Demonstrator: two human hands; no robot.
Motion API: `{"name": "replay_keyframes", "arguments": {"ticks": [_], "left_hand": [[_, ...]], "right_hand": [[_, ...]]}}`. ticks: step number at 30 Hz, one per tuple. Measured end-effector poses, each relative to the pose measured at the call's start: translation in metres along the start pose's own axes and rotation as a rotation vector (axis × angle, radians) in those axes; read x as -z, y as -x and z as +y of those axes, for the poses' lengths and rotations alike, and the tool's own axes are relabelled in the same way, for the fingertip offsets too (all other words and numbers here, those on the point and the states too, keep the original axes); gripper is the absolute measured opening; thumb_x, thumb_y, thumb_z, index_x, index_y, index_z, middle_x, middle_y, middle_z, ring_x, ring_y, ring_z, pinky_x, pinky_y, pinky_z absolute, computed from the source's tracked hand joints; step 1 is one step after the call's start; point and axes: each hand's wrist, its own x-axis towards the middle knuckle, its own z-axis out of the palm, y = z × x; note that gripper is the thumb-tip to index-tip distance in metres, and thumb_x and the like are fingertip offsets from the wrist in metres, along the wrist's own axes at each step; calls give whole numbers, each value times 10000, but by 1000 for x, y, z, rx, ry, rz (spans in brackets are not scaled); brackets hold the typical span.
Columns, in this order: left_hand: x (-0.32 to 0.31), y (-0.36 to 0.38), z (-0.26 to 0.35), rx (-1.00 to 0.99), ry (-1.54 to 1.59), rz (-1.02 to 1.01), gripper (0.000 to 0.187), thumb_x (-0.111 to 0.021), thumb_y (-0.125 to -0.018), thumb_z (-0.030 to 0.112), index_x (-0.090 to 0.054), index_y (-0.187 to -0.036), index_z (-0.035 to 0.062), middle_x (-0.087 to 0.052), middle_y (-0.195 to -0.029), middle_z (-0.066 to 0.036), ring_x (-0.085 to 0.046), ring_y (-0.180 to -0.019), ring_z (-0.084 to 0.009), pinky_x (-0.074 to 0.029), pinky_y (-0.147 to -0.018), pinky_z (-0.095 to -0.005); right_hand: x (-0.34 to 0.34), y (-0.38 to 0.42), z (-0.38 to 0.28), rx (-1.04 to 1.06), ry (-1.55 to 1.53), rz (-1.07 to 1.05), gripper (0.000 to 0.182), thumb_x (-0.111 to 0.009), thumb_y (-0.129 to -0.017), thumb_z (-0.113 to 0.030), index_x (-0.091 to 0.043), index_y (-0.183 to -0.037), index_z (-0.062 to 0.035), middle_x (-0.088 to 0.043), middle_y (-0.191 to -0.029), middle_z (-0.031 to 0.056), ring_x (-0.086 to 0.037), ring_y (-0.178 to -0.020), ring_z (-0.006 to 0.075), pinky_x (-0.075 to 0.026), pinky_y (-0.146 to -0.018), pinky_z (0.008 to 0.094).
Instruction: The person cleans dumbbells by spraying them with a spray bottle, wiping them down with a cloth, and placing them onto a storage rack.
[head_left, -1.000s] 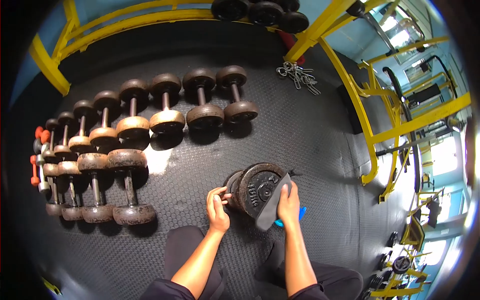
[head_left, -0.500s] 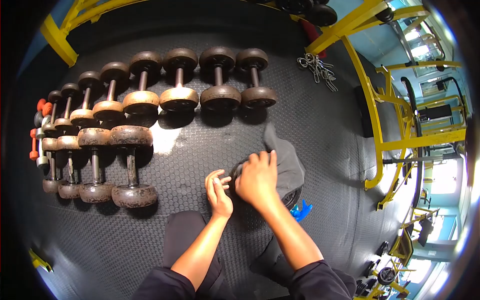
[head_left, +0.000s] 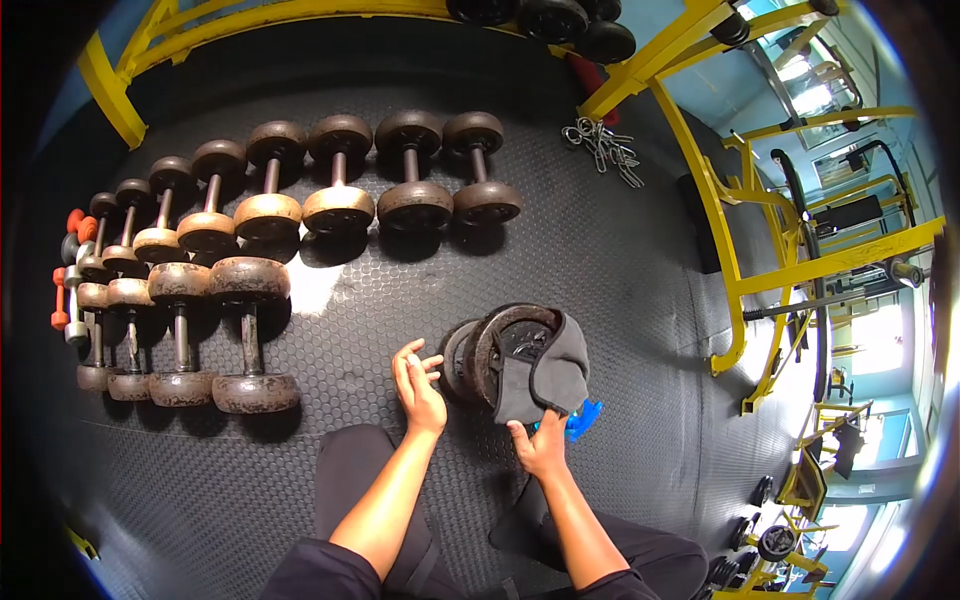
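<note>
A rusty dumbbell [head_left: 500, 350] lies on the black rubber floor in front of me. A dark grey cloth [head_left: 548, 372] is draped over its near end plate. My right hand [head_left: 540, 447] pinches the cloth's lower edge just below the plate. My left hand [head_left: 418, 385] rests beside the dumbbell's left plate, fingers spread and touching its edge, holding nothing. A blue object [head_left: 580, 418] peeks out on the floor behind the cloth.
Two rows of dumbbells [head_left: 330, 205] lie to the left and ahead, with small orange ones [head_left: 62, 300] at far left. A pile of metal clips [head_left: 602, 148] lies further back. Yellow rack frames [head_left: 720, 230] stand on the right and behind.
My right hand drew the cloth from the top of the dumbbell back down over the near plate and now grips its lower edge. My left hand stayed by the left plate.
</note>
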Motion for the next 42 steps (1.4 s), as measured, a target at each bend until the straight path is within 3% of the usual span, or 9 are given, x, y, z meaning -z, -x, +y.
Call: {"name": "replay_keyframes", "arguments": {"ticks": [3, 7, 11, 18, 21, 28, 31, 34, 42], "left_hand": [[0, 4, -1, 1, -16, -70, 439, -325, -1079, 402, -501, -1301, 66, -528, -1293, -94, -647, -966, -184, -475, -765, -287], [-2, 14, -1, 7, -40, -181, 433, -326, -1083, 373, -495, -1304, 42, -534, -1255, -94, -633, -945, -168, -473, -770, -283], [-2, 22, -5, -23, -98, -294, 443, -330, -1079, 365, -479, -1330, 32, -516, -1274, -95, -600, -965, -152, -475, -797, -296], [-21, 35, 19, -176, -119, -482, 728, -450, -1032, 393, -138, -1538, -27, -313, -1513, -205, -469, -1277, -302, -332, -1107, -433], [-33, 41, 18, -312, -462, -391, 788, -536, -994, 388, -147, -1543, -23, -195, -1560, -266, -207, -1454, -410, -179, -1196, -486], [-47, 34, 11, -216, -330, -260, 686, -592, -976, 215, -243, -1528, 3, -237, -1556, -215, -285, -1429, -344, -232, -1182, -452], [-67, 32, 26, -164, -233, -132, 542, -579, -979, 146, -382, -1458, -12, -399, -1486, -182, -372, -1393, -295, -269, -1170, -404], [-82, 34, 29, -201, -279, -22, 451, -561, -985, 118, -464, -1401, -25, -495, -1432, -181, -445, -1350, -286, -307, -1152, -383], [-118, 19, 17, -243, -421, 21, 464, -594, -952, 128, -482, -1389, 19, -486, -1350, -207, -465, -1291, -351, -337, -1119, -430]], "right_hand": [[-3, -34, 14, -202, -245, 106, 825, -554, -991, -430, -211, -1479, 140, -252, -1548, 318, -232, -1462, 410, -150, -1206, 448], [19, -124, 42, -576, -923, -178, 591, -576, -984, -435, -548, -1365, 16, -610, -1325, 142, -550, -1238, 242, -388, -1070, 341], [31, -155, 27, -784, -832, -350, 591, -519, -1005, -488, -610, -1298, 17, -658, -1245, 149, -621, -1101, 226, -452, -989, 345], [-7, -46, -5, -788, -796, 266, 632, -410, -1046, -500, -552, -1275, 72, -638, -1220, 184, -576, -1136, 261, -422, -1013, 365], [19, -17, -18, -901, -611, -53, 567, -469, -1038, -439, -573, -1242, 80, -645, -1170, 223, -587, -1108, 268, -432, -996, 391], [172, -6, -31, -790, -898, -531, 307, -521, -1020, -209, -623, -1235, -15, -668, -1066, 46, -601, -948, 122, -488, -849, 306], [214, -3, -36, -695, -865, -589, 308, -530, -1007, -235, -626, -1185, -3, -683, -1010, 85, -626, -921, 166, -496, -832, 331], [233, -9, -51, -155, -203, -684, 328, -521, -974, -273, -596, -1080, 27, -662, -974, 256, -652, -903, 434, -508, -810, 500], [246, -3, -60, 67, -261, -784, 421, -516, -983, -382, -580, -940, 32, -640, -934, 249, -627, -922, 459, -488, -817, 532]]}}
